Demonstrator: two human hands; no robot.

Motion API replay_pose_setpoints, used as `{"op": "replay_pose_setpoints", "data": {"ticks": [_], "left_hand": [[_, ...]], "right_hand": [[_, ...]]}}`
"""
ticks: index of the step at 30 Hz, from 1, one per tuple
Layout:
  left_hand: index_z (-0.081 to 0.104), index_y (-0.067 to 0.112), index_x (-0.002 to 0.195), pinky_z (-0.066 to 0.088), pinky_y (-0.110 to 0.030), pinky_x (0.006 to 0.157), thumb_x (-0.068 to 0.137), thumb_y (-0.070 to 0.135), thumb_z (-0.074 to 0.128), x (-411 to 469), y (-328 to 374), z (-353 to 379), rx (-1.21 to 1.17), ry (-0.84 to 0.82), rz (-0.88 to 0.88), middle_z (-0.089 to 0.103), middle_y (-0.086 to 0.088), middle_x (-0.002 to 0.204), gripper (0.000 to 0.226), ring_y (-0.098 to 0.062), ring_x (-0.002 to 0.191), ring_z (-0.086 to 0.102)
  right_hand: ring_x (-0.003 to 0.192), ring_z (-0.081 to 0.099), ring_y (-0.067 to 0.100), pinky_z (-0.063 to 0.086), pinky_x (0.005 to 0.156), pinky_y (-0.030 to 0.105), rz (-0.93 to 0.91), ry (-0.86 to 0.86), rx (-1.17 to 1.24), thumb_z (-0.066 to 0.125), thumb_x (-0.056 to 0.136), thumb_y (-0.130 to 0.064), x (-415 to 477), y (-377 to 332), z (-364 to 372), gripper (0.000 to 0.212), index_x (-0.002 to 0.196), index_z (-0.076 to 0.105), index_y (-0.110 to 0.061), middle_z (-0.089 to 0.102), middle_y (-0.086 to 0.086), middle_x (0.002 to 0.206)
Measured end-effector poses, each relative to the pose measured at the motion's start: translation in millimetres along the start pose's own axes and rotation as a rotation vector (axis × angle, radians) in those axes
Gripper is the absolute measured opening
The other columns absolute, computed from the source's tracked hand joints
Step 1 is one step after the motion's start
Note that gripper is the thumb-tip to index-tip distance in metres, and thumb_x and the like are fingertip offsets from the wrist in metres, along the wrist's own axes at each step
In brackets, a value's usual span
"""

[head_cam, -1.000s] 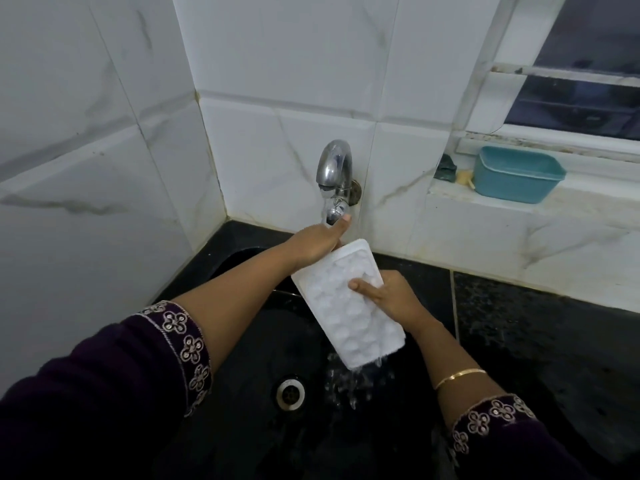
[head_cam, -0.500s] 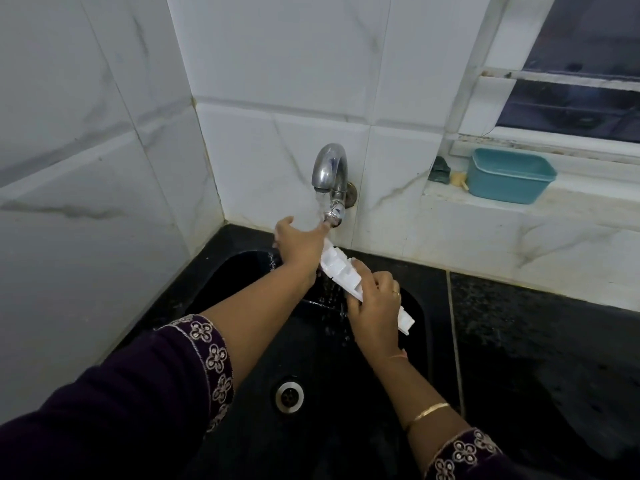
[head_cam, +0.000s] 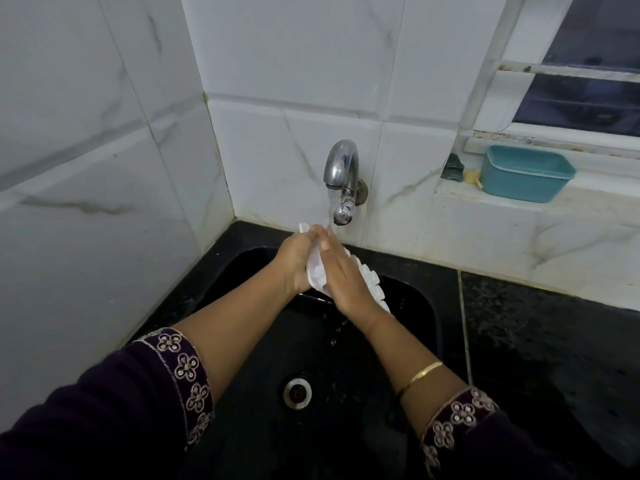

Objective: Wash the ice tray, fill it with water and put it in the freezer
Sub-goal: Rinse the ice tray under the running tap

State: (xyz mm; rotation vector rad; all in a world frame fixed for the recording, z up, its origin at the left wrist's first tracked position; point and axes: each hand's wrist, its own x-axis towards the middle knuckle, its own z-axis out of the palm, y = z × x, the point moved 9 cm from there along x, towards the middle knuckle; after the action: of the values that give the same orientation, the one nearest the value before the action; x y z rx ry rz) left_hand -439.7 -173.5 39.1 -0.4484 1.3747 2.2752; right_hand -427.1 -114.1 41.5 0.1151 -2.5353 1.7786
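The white ice tray [head_cam: 316,272] is tilted on edge over the black sink [head_cam: 420,308], its top end under the running tap [head_cam: 341,168]. My left hand [head_cam: 294,259] grips the tray from the left, with its fingers round the upper end. Lying flat against the tray's other face is my right hand [head_cam: 343,273], fingers straight and pointing up toward the spout. The tray's lower right edge, with its row of cups, sticks out past my right wrist. Most of the tray is hidden between the two hands.
The sink's drain [head_cam: 297,393] lies below my forearms. A wet black counter [head_cam: 554,348] runs to the right. On the window ledge stand a teal tub [head_cam: 526,174] and a dark scrubber [head_cam: 454,168]. Tiled walls close in the left and back.
The tray has turned from face-up to on edge and risen under the tap. My right hand has shifted from gripping its side to lying flat on it. Both hands are now close together.
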Motion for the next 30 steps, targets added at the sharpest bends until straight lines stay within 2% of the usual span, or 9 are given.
{"op": "replay_pose_setpoints", "data": {"ticks": [3,8,11,14,17,19,22,27,30], "left_hand": [[0.063,0.010,0.097,0.055,-0.035,0.068,0.099,0.024,0.047,-2,4,-2,0.089,-0.022,0.050,0.068,-0.008,0.084,0.021,-0.023,0.077,0.066],[0.064,0.018,0.112,0.051,-0.040,0.090,0.098,0.022,0.048,-4,18,-16,0.141,-0.030,0.122,0.068,-0.007,0.099,0.022,-0.024,0.092,0.065],[0.061,0.018,0.115,0.052,-0.039,0.084,0.099,0.021,0.047,-4,19,-26,0.107,-0.007,0.145,0.064,-0.010,0.103,0.021,-0.024,0.091,0.063],[0.056,0.018,0.122,0.052,-0.037,0.077,0.100,0.021,0.044,-5,18,-34,0.038,0.051,0.172,0.061,-0.009,0.100,0.025,-0.023,0.086,0.061],[0.054,0.017,0.120,0.055,-0.032,0.066,0.102,0.019,0.040,-5,12,-31,0.057,0.050,0.182,0.062,-0.010,0.100,0.023,-0.020,0.082,0.062],[0.056,0.016,0.112,0.056,-0.026,0.058,0.100,0.018,0.043,-11,7,-20,0.121,-0.006,0.180,0.065,-0.008,0.094,0.017,-0.017,0.079,0.065],[0.058,0.016,0.109,0.055,-0.031,0.067,0.100,0.016,0.044,-13,8,-15,0.167,-0.053,0.176,0.067,-0.008,0.093,0.016,-0.019,0.081,0.066],[0.062,0.020,0.109,0.050,-0.043,0.090,0.100,0.020,0.044,-12,23,-27,0.201,-0.018,0.194,0.065,-0.010,0.100,0.020,-0.025,0.093,0.062],[0.060,0.020,0.107,0.053,-0.036,0.077,0.100,0.019,0.043,-13,25,-32,0.152,0.037,0.219,0.061,-0.009,0.095,0.019,-0.021,0.085,0.060]], "right_hand": [[0.143,0.020,0.008,0.004,0.116,0.056,0.057,0.021,-0.059,0.017,0.083,-0.067,22,24,-13,0.047,0.129,0.029,-0.062,0.031,-0.015,0.151],[0.145,0.014,0.015,0.005,0.116,0.055,0.265,0.187,-0.173,0.016,0.093,-0.059,11,76,-45,0.056,0.143,0.030,-0.039,0.022,-0.004,0.157],[0.147,0.003,0.023,0.008,0.114,0.059,0.392,0.208,-0.275,0.021,0.102,-0.035,-9,77,-32,0.046,0.147,0.023,-0.025,0.007,0.003,0.160],[0.146,-0.004,0.033,0.015,0.112,0.062,0.303,0.176,-0.233,0.031,0.102,-0.020,-16,60,-1,0.047,0.147,0.020,-0.014,-0.003,0.012,0.159],[0.144,0.018,0.021,0.017,0.116,0.052,0.129,0.151,-0.178,0.019,0.099,-0.043,-15,13,18,0.055,0.145,0.031,-0.017,0.024,0.006,0.155],[0.144,0.014,0.006,0.001,0.120,0.045,-0.032,0.137,-0.156,0.012,0.095,-0.046,-6,-12,21,0.055,0.145,0.030,-0.030,0.021,-0.004,0.156],[0.144,0.006,0.001,-0.013,0.113,0.042,-0.111,0.095,-0.184,0.013,0.095,-0.041,10,-11,10,0.049,0.142,0.028,-0.046,0.015,-0.011,0.157],[0.147,0.005,0.018,0.003,0.114,0.053,0.254,0.244,-0.202,0.019,0.101,-0.037,6,47,-30,0.046,0.146,0.026,-0.028,0.013,0.001,0.158],[0.146,-0.008,0.033,0.010,0.113,0.061,0.268,0.186,-0.290,0.036,0.101,-0.025,-13,47,-10,0.052,0.149,0.017,-0.016,-0.003,0.012,0.159]]}}
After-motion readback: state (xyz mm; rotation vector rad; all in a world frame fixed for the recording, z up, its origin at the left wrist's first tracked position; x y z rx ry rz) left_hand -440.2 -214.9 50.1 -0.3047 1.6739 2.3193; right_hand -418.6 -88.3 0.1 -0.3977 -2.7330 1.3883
